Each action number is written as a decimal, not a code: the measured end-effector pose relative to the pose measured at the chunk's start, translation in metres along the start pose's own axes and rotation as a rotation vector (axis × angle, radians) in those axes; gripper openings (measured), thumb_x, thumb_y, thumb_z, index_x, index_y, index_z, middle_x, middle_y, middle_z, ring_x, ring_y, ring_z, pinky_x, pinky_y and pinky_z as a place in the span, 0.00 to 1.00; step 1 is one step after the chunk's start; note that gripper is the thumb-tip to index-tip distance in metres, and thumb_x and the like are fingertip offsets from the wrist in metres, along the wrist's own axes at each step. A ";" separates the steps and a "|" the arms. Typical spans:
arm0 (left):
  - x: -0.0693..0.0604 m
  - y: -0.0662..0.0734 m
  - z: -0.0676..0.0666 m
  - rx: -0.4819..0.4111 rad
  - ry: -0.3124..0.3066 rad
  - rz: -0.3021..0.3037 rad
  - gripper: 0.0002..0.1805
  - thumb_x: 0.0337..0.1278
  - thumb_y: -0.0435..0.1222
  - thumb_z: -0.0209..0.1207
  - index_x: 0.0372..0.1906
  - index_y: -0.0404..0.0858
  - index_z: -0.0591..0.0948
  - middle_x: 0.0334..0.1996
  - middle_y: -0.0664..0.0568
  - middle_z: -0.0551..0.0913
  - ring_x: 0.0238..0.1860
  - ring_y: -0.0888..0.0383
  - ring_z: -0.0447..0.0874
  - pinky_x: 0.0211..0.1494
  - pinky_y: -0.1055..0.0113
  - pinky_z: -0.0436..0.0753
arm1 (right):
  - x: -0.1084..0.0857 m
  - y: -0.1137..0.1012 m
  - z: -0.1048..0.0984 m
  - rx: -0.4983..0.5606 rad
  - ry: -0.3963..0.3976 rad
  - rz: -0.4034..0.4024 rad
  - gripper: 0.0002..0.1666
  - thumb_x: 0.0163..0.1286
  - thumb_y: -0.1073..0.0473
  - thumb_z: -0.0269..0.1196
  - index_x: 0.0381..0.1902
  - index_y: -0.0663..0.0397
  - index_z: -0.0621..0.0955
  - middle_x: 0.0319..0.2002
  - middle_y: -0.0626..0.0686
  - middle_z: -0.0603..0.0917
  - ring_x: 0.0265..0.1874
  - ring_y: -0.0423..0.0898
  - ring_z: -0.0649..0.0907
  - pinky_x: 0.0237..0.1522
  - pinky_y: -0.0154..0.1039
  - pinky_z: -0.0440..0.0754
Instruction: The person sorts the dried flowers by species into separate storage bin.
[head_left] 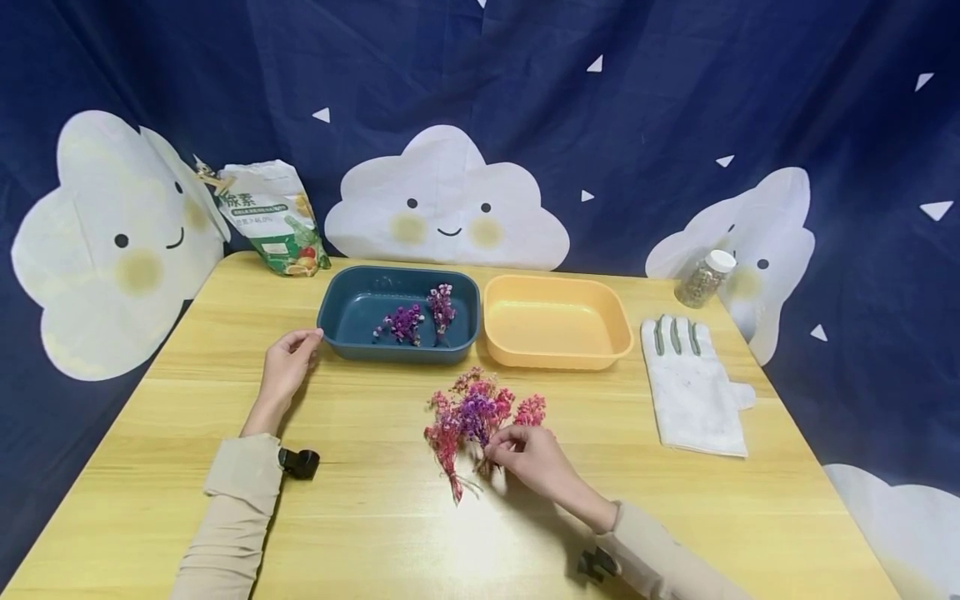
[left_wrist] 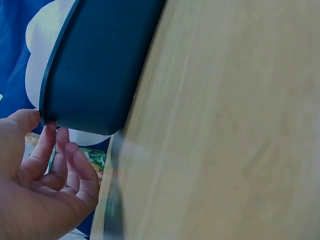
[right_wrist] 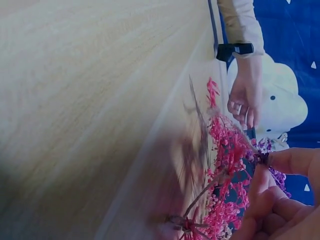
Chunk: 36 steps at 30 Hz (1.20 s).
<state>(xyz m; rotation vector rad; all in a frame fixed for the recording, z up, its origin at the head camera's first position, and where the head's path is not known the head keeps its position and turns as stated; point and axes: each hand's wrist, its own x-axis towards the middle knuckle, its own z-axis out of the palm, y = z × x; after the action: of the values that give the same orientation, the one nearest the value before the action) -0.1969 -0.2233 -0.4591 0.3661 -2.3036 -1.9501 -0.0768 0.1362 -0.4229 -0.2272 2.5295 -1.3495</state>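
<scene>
My left hand (head_left: pixel 288 367) pinches the left rim of the dark blue tray (head_left: pixel 401 353) between thumb and fingers, as the left wrist view also shows at the tray (left_wrist: pixel 100 65) corner. Two purple flower bunches (head_left: pixel 403 323) lie inside that tray. Over the pile on the table, my right hand (head_left: pixel 531 460) pinches the stems of a purple flower bunch (head_left: pixel 477 414). Pink flower bunches (head_left: pixel 446 429) lie around it. In the right wrist view, thumb and forefinger meet on the purple bunch (right_wrist: pixel 262 158) beside pink flowers (right_wrist: pixel 227 155).
A yellow tray (head_left: pixel 557 362) stands right of the blue one. At the right lie a white glove (head_left: pixel 693 400) and a jar with a white lid (head_left: pixel 705 279). A green and white bag (head_left: pixel 276 218) stands at the back left, before a dark blue curtain.
</scene>
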 end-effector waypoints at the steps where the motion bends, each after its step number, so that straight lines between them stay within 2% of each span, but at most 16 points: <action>1: 0.000 0.000 0.000 0.001 0.000 0.001 0.10 0.66 0.43 0.55 0.42 0.40 0.78 0.30 0.63 0.78 0.30 0.69 0.75 0.34 0.79 0.77 | 0.000 0.000 0.000 0.004 0.006 0.000 0.03 0.61 0.63 0.64 0.32 0.57 0.83 0.29 0.49 0.84 0.20 0.39 0.71 0.21 0.28 0.69; 7: -0.001 0.001 0.000 0.007 -0.003 -0.003 0.12 0.66 0.44 0.55 0.43 0.39 0.78 0.30 0.63 0.78 0.30 0.68 0.75 0.34 0.79 0.77 | 0.000 -0.001 -0.001 0.047 0.033 -0.020 0.04 0.61 0.62 0.64 0.33 0.58 0.83 0.29 0.50 0.84 0.23 0.40 0.73 0.27 0.30 0.72; 10: -0.002 0.001 0.000 0.010 -0.007 -0.003 0.13 0.66 0.44 0.55 0.43 0.38 0.78 0.30 0.63 0.78 0.30 0.68 0.75 0.34 0.79 0.77 | 0.001 0.000 0.001 0.039 0.025 -0.019 0.04 0.61 0.63 0.64 0.32 0.59 0.83 0.28 0.50 0.84 0.21 0.39 0.72 0.23 0.29 0.71; 15: -0.002 0.001 0.000 0.010 -0.001 -0.006 0.12 0.66 0.44 0.55 0.42 0.38 0.78 0.29 0.63 0.78 0.30 0.68 0.74 0.34 0.79 0.76 | 0.004 0.003 0.005 -0.010 0.015 -0.021 0.03 0.61 0.64 0.64 0.30 0.59 0.82 0.28 0.50 0.83 0.16 0.36 0.68 0.15 0.25 0.64; 23: -0.002 0.001 0.000 0.022 -0.001 -0.012 0.14 0.66 0.44 0.54 0.44 0.37 0.77 0.30 0.62 0.77 0.31 0.68 0.74 0.34 0.78 0.76 | 0.011 0.008 0.008 -0.054 0.025 -0.038 0.04 0.60 0.63 0.65 0.28 0.59 0.82 0.27 0.49 0.84 0.18 0.37 0.72 0.19 0.28 0.69; 26: -0.003 0.002 0.000 0.028 -0.002 -0.018 0.14 0.66 0.45 0.54 0.44 0.38 0.77 0.31 0.61 0.77 0.31 0.67 0.74 0.35 0.78 0.76 | 0.011 0.007 0.008 -0.032 0.036 -0.029 0.04 0.60 0.62 0.65 0.29 0.58 0.83 0.27 0.49 0.83 0.18 0.38 0.71 0.20 0.28 0.68; 30: -0.002 0.001 0.000 0.028 0.004 -0.012 0.13 0.66 0.45 0.54 0.43 0.39 0.77 0.31 0.61 0.77 0.31 0.68 0.75 0.35 0.78 0.77 | 0.011 0.005 0.007 0.029 0.054 -0.026 0.03 0.60 0.63 0.65 0.31 0.57 0.83 0.30 0.50 0.83 0.23 0.40 0.73 0.25 0.29 0.72; 36: -0.001 0.000 0.000 0.030 0.006 -0.008 0.13 0.66 0.44 0.54 0.44 0.39 0.78 0.31 0.63 0.78 0.32 0.68 0.75 0.36 0.79 0.77 | 0.008 0.000 0.004 0.115 0.047 -0.004 0.04 0.61 0.63 0.64 0.32 0.58 0.82 0.29 0.50 0.82 0.25 0.40 0.74 0.28 0.29 0.72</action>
<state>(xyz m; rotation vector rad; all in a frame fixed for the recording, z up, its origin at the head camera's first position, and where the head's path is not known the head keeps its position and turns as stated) -0.1962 -0.2230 -0.4588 0.3843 -2.3341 -1.9171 -0.0827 0.1308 -0.4262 -0.1800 2.4792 -1.5135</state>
